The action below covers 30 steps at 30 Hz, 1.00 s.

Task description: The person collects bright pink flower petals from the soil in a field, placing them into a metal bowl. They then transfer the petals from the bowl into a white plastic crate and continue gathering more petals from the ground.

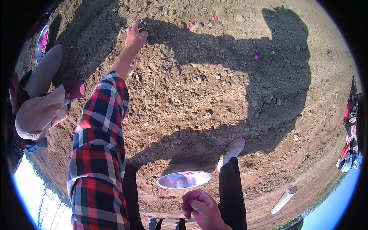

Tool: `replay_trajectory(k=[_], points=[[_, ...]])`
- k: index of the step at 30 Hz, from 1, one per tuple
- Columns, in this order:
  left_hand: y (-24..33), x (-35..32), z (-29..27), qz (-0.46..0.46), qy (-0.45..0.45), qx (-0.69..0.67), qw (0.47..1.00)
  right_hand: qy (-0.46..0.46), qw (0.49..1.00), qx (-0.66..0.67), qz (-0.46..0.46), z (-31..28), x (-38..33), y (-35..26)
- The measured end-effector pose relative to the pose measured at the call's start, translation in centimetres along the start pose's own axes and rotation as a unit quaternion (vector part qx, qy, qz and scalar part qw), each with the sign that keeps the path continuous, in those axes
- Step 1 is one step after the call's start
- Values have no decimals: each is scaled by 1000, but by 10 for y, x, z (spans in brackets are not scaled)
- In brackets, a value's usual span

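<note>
My left arm, in a red, navy and white plaid sleeve, stretches far forward over the soil. At its end my left hand (pixel 137 35) is down on the dirt with its fingers drawn together; what they hold, if anything, is hidden. My right hand (pixel 203 209) hovers low in front of me, its pink-stained fingers curled in and the thumb across them; I cannot make out anything inside. Just beyond it stands a shallow metal basin (pixel 171 187) with some bright pink pieces in it. Small pink clove-like pieces (pixel 256 57) lie scattered on the ground.
Another person in beige trousers (pixel 40 113) crouches at the left, near a second basin (pixel 38 51) full of pink pieces. My shoe (pixel 232 150) stands right of my basin. A pale cylinder (pixel 284 200) lies at lower right. Bags or clothes (pixel 349 134) are heaped at the far right.
</note>
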<state>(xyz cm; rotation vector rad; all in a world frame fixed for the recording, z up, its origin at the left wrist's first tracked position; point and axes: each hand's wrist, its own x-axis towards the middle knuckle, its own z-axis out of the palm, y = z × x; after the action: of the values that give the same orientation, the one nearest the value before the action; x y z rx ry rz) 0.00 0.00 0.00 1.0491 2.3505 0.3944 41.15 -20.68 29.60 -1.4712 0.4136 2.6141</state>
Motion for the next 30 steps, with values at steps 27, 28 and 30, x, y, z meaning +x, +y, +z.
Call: replay_trajectory(k=[27,28,30], points=[[-23,-235,85,275,-35,218,936,-26,999,-40,13,-8,-3,3],[-24,-261,91,266,-69,218,936,-22,999,-42,10,-8,0,7],[-27,-312,102,274,-97,202,935,-15,999,-51,4,-7,6,16]])
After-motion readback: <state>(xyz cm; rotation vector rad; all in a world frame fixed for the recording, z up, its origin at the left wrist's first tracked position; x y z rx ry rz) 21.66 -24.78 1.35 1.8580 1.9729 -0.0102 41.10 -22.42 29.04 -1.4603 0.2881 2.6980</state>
